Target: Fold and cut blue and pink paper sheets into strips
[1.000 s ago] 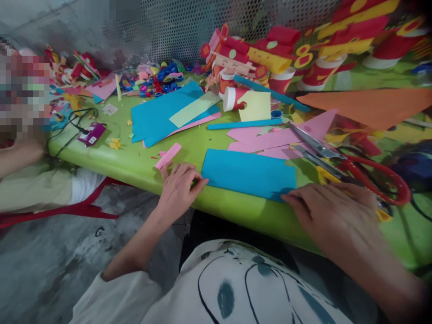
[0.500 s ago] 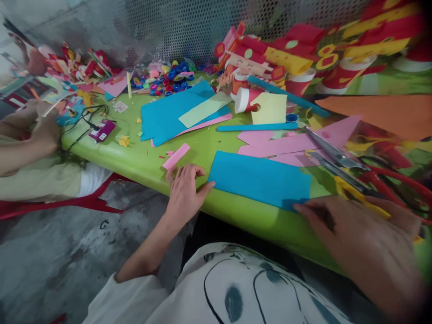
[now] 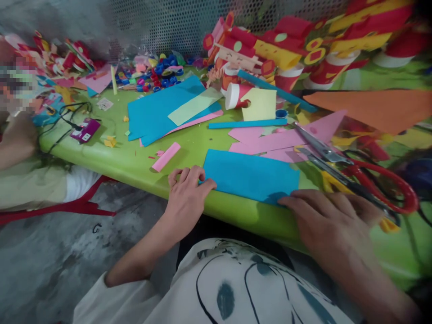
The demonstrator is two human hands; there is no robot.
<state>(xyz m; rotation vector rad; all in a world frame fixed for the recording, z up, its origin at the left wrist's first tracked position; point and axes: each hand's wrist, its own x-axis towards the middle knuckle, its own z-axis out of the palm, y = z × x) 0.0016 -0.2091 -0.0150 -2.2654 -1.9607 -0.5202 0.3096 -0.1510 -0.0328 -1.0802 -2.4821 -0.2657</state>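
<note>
A blue rectangular sheet [image 3: 249,173] of paper or foam lies flat at the front edge of the green table. My left hand [image 3: 189,195] is at its near left corner, thumb along the edge and fingers curled. At the near right corner, my right hand [image 3: 330,216] pinches the sheet between thumb and fingers, casting a small shadow on it. Large red-handled scissors [image 3: 378,182] lie partly opened just beyond my right hand. A small pink strip [image 3: 166,156] rests to the left of the sheet.
Behind lie larger blue sheets [image 3: 151,110], a pale green strip [image 3: 194,106], pink pieces [image 3: 266,142] and an orange sheet [image 3: 374,110]. Red paper cups [image 3: 332,69] with paper figures line the back. A purple box [image 3: 85,130] with cables and another person's arm [image 3: 16,139] are at left.
My right hand has shifted slightly left along the sheet's near right corner. My left hand has closed in on the near left corner. The view has turned a little right.
</note>
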